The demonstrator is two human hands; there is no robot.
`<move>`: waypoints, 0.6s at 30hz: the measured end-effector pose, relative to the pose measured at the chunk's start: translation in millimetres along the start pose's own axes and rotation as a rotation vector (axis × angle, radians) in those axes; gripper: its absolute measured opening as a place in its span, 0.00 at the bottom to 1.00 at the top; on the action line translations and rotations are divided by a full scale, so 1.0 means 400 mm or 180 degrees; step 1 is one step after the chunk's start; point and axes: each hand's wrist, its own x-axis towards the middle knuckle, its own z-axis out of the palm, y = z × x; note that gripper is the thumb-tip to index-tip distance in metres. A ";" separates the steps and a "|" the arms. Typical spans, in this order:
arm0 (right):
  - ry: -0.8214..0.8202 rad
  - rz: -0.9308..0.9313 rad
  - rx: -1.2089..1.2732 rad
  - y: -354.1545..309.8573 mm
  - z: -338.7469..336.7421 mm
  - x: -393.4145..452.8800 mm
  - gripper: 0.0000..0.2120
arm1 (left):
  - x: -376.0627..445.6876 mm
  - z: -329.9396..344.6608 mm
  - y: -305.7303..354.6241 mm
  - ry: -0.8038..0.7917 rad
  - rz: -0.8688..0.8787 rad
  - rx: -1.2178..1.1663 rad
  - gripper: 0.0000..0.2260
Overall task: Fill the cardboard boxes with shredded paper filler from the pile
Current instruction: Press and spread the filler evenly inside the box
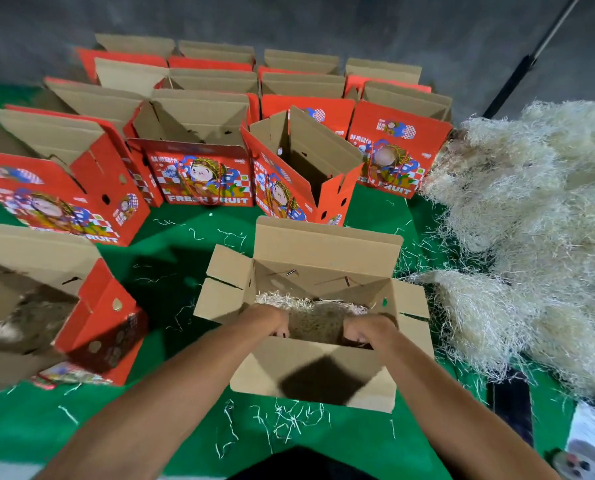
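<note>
In the lower middle of the frame an open cardboard box (315, 306) stands on a green cloth (171, 265), with its four flaps spread outward. Both hands reach down into it from the bottom of the frame. The left hand (271, 322) is at the left side of the opening and the right hand (367, 332) at the right side; each has its fingers curled down onto the shredded paper filler (315, 318) that lies inside the box. How firmly they grip the filler I cannot tell, because the fingertips are hidden.

The large pile of pale shredded paper (531, 237) fills the right side of the frame, just beside the box, and it touches the right flap. Loose white strands (285, 420) lie on the cloth below the box and around it.

At the left edge a second open box (46, 306), red outside, holds some filler and looks blurred. Across the upper half of the frame stand rows of red printed boxes (202, 174) with the words FRESH FRUIT, all with their flaps open. Behind them is a grey wall (289, 19).
</note>
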 end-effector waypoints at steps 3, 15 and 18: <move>0.0398 -0.0344 0.0424 0.002 -0.031 -0.011 0.15 | -0.039 -0.012 0.002 0.0869 0.0254 -0.0427 0.08; 0.3141 -0.0016 0.1403 0.220 -0.074 -0.119 0.38 | -0.242 0.023 0.222 0.1590 0.1421 -0.0749 0.23; 0.1679 -0.0195 0.2953 0.257 -0.020 -0.113 0.51 | -0.247 0.090 0.273 0.1573 0.1091 -0.0241 0.41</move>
